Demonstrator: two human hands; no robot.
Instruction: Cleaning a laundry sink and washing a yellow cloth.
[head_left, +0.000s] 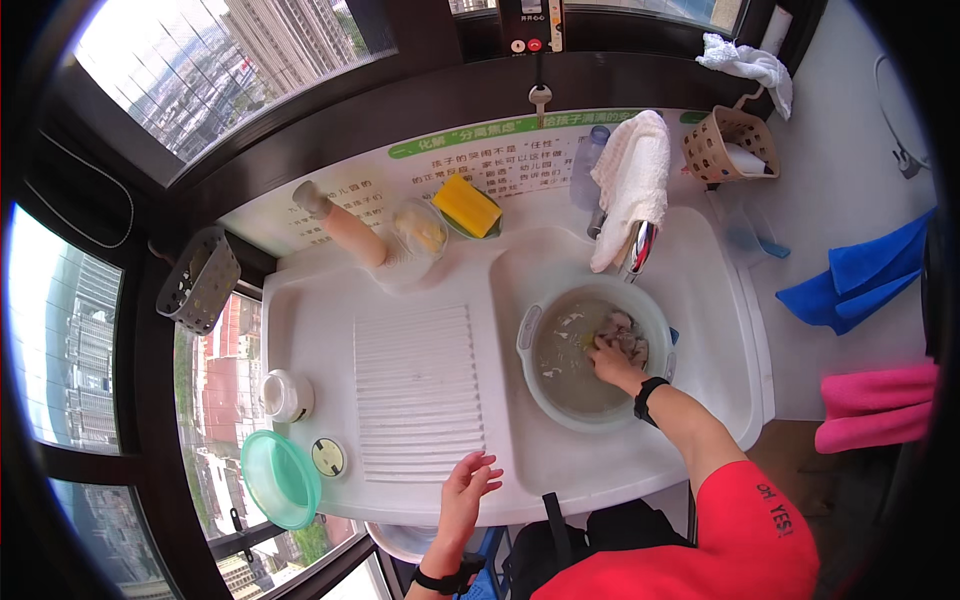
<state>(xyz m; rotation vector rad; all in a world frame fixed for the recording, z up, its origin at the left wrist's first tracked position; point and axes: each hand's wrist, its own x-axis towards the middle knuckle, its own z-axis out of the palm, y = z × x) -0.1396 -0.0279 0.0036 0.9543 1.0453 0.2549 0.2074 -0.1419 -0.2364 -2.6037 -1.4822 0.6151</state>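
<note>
A round white plastic basin (531, 375) holding cloudy water stands in the sink under the tap. My right hand (613, 360) dips into it, its fingers touching a crumpled wet cloth (624, 334) at the basin's right side; whether they grip it cannot be told. My left hand (472, 481) hovers at the front edge of the ribbed washboard (418, 390), fingers spread and loosely bent, holding nothing. A pale towel (637, 180) hangs over the chrome tap (642, 244).
Along the back are a yellow sponge (468, 207), a pinkish bottle (352, 232) and a clear bottle (589, 169). At left stand a white jar (286, 396), its round lid (328, 457) and a green bowl (281, 480). Blue (862, 274) and pink (874, 409) cloths hang right.
</note>
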